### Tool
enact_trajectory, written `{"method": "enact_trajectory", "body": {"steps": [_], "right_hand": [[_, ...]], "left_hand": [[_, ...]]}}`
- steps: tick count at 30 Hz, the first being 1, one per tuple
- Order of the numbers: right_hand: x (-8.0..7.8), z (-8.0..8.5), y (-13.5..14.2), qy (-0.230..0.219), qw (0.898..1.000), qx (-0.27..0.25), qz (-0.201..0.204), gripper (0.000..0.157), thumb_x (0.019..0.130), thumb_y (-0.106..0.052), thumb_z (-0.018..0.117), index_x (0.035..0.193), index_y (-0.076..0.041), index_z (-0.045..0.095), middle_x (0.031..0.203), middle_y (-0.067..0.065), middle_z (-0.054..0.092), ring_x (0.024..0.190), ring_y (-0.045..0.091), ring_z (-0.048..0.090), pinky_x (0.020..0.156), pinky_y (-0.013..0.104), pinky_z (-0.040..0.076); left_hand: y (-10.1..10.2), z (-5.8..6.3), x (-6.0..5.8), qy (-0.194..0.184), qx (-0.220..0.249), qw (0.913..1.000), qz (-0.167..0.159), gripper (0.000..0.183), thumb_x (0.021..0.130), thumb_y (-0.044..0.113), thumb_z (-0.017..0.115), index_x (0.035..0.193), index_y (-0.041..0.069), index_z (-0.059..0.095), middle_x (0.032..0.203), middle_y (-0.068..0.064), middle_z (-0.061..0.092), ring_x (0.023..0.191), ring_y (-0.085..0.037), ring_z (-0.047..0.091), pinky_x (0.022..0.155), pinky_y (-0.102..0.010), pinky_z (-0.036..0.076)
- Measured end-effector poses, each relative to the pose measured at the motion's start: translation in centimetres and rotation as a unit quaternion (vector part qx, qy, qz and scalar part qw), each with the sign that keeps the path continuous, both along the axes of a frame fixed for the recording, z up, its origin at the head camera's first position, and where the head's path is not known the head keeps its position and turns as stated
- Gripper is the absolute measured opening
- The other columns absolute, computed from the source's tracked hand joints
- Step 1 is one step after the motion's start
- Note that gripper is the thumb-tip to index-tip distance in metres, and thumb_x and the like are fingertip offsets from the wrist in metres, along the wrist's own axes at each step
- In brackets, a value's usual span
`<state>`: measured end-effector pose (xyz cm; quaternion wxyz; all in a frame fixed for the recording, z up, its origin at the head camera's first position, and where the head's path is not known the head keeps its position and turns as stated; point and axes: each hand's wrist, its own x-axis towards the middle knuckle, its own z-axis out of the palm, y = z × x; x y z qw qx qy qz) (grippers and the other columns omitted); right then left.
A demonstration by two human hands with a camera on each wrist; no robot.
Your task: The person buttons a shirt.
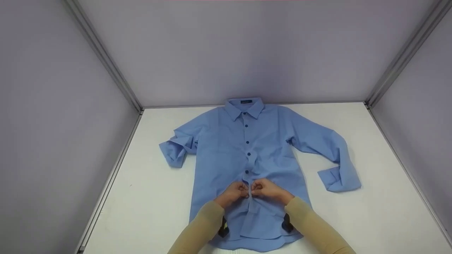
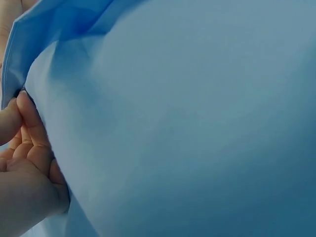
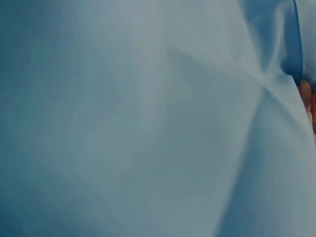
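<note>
A light-blue button-up shirt (image 1: 219,155) lies spread front side up, its collar at the far end. In the head view my left hand (image 1: 233,193) pinches the front placket on the left of the opening, below the lowest visible dark button (image 1: 247,171). Facing it, my right hand (image 1: 269,189) pinches the other side of the same strip. Between thumb and finger in the left wrist view, a small dark spot, perhaps a button (image 2: 19,92), shows at the cloth's edge. Mostly shirt fabric (image 3: 148,123) fills the right wrist view, with a few fingertips (image 3: 306,96) at its right edge.
The shirt lies on a white table (image 1: 141,197) between grey side walls, with a pale wall (image 1: 247,49) behind. Its left-side sleeve (image 1: 174,151) is bunched up; the right-side sleeve (image 1: 344,169) bends with its cuff folded inward. Dark straps or devices (image 1: 287,224) sit under the forearms.
</note>
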<state>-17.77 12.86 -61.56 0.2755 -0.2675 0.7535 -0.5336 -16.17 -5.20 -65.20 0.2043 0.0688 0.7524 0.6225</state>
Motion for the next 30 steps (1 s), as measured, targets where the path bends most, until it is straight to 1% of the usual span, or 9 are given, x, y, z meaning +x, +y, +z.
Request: {"method": "enact_trajectory", "body": {"steps": [1,2,4,8,9,15,21,24,30], "right_hand": [[0.0,-0.1,0.0,-0.002,1.0,-0.002,0.002,0.011,0.083,-0.001,0.057,0.083,0.01,0.055,0.074,0.015,0.059,0.062,0.011,0.049,0.056,0.023,0.04],[0.0,-0.1,0.0,-0.008,1.0,-0.005,0.003,0.012,0.083,0.0,0.057,0.084,0.012,0.055,0.074,0.017,0.058,0.061,0.012,0.048,0.056,0.024,0.04],[0.3,0.8,0.0,-0.015,1.0,-0.008,0.005,0.011,0.083,0.003,0.055,0.083,0.014,0.053,0.073,0.021,0.056,0.059,0.014,0.047,0.055,0.025,0.039],[1.0,2.8,-0.2,-0.023,1.0,-0.009,0.005,0.013,0.082,0.005,0.053,0.083,0.018,0.05,0.072,0.03,0.052,0.059,0.017,0.046,0.055,0.028,0.039],[1.2,3.2,-0.2,-0.023,1.0,-0.007,0.006,0.014,0.083,0.005,0.053,0.082,0.019,0.05,0.072,0.03,0.051,0.059,0.017,0.046,0.055,0.028,0.04],[1.2,3.3,-0.1,-0.016,0.999,-0.002,0.028,0.018,0.085,0.002,0.049,0.081,0.019,0.053,0.073,0.029,0.053,0.061,0.016,0.048,0.058,0.027,0.041],[1.0,3.3,0.0,0.006,0.998,0.005,0.065,0.022,0.088,0.0,0.047,0.078,0.019,0.053,0.072,0.034,0.051,0.059,0.022,0.045,0.059,0.027,0.039],[0.9,3.2,0.1,0.007,0.997,0.007,0.072,0.021,0.087,0.001,0.047,0.077,0.019,0.053,0.072,0.034,0.05,0.059,0.024,0.044,0.059,0.028,0.038],[0.3,1.7,0.1,0.005,0.998,0.009,0.068,0.019,0.086,0.002,0.046,0.078,0.018,0.053,0.071,0.032,0.051,0.06,0.022,0.045,0.058,0.028,0.038]], "left_hand": [[0.1,0.0,0.0,-0.01,0.003,0.9999,0.002,0.006,0.078,-0.004,0.055,0.084,-0.005,0.055,0.074,-0.013,0.06,0.067,-0.02,0.058,0.061,-0.03,0.046],[0.2,2.0,0.7,-0.027,-0.011,0.9996,0.007,0.008,0.078,-0.007,0.053,0.086,-0.008,0.054,0.076,-0.016,0.06,0.069,-0.021,0.058,0.064,-0.032,0.046],[0.3,4.6,1.6,-0.024,-0.019,0.9995,0.002,0.008,0.078,-0.01,0.05,0.086,-0.011,0.054,0.076,-0.016,0.059,0.068,-0.019,0.056,0.065,-0.031,0.046],[0.3,7.0,2.5,-0.02,-0.007,0.9998,-0.005,0.006,0.079,-0.009,0.05,0.084,-0.011,0.054,0.072,-0.009,0.057,0.064,-0.013,0.051,0.064,-0.029,0.045],[0.3,7.2,2.6,-0.018,-0.005,0.9998,-0.005,0.006,0.079,-0.01,0.05,0.083,-0.011,0.054,0.07,-0.007,0.056,0.063,-0.013,0.05,0.064,-0.029,0.045],[0.2,6.9,2.6,-0.015,0.0,0.9999,-0.007,0.009,0.076,-0.013,0.048,0.083,-0.013,0.054,0.068,-0.006,0.053,0.061,-0.013,0.047,0.061,-0.027,0.043],[0.2,4.5,1.9,-0.021,-0.021,0.9995,0.004,0.007,0.079,-0.008,0.05,0.081,-0.005,0.057,0.065,-0.003,0.052,0.056,-0.011,0.042,0.054,-0.023,0.036],[0.2,3.5,1.5,-0.018,-0.028,0.9994,0.004,0.006,0.08,-0.006,0.052,0.08,-0.003,0.057,0.063,-0.001,0.051,0.054,-0.01,0.041,0.052,-0.022,0.034],[0.2,3.1,1.3,-0.014,-0.026,0.9996,0.001,0.006,0.078,-0.005,0.054,0.076,0.0,0.056,0.061,0.0,0.051,0.052,-0.009,0.04,0.05,-0.021,0.033]]}}
